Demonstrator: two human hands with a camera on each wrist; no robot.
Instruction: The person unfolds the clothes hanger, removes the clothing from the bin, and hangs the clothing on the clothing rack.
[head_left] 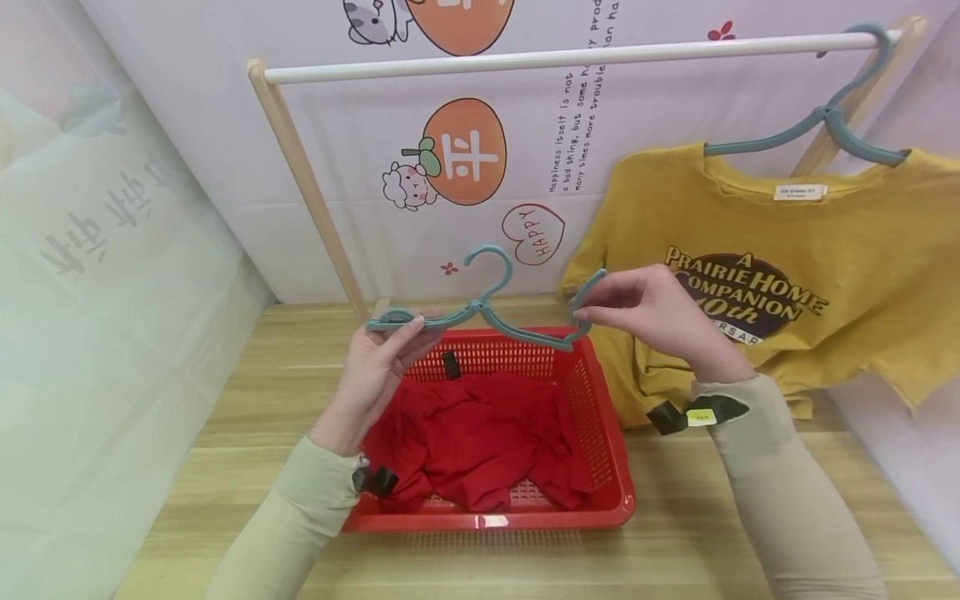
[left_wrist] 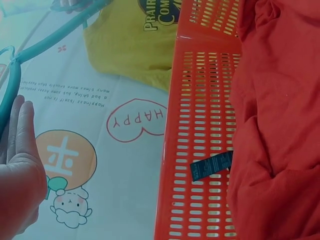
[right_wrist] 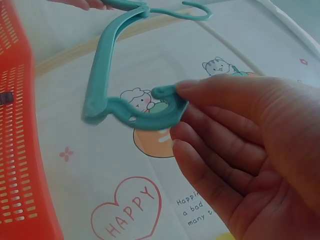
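A teal folding hanger (head_left: 517, 332) is held up between both hands over the red basket, its hook pointing up. My left hand (head_left: 382, 358) grips the hanger's left arm, thumb on top. With thumb and fingertips, my right hand (head_left: 637, 312) pinches the curved end piece (right_wrist: 150, 119) of the right arm, which is swung out from its joint. Crumpled red cloth (head_left: 487, 433) lies in the basket below, with a dark tag (left_wrist: 211, 166) beside it in the left wrist view.
The red basket (head_left: 555, 522) stands on a wooden table (head_left: 232, 450). Behind it is a rack with a white rail (head_left: 450, 65). A yellow T-shirt (head_left: 645, 208) hangs at the right on another teal hanger (head_left: 780, 143). Printed sheeting lines the back and sides.
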